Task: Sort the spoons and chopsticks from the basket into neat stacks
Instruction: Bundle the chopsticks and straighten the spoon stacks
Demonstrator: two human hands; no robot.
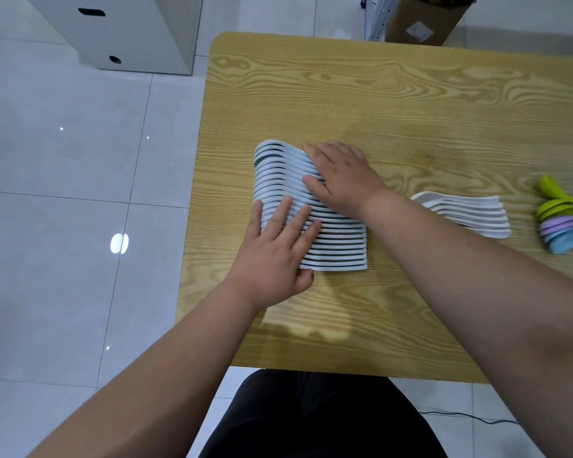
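A long nested row of pale blue-white soup spoons (338, 246) lies on its side on the wooden table (377, 94), bowls toward the left. My left hand (275, 256) rests flat on the near part of the row, fingers spread. My right hand (339, 176) lies flat over the far part, pressing on the handles. A shorter nested row of white spoons (467, 214) lies to the right. At the right edge of the view sits a nested group of green, purple and blue spoons (566, 223). No basket or chopsticks are in view.
The table's left edge runs close beside the long spoon row, with tiled floor (63, 193) beyond. A white cabinet (129, 28) stands at the far left, a cardboard box (424, 21) behind the table. My dark-clothed lap (311, 418) is under the near edge.
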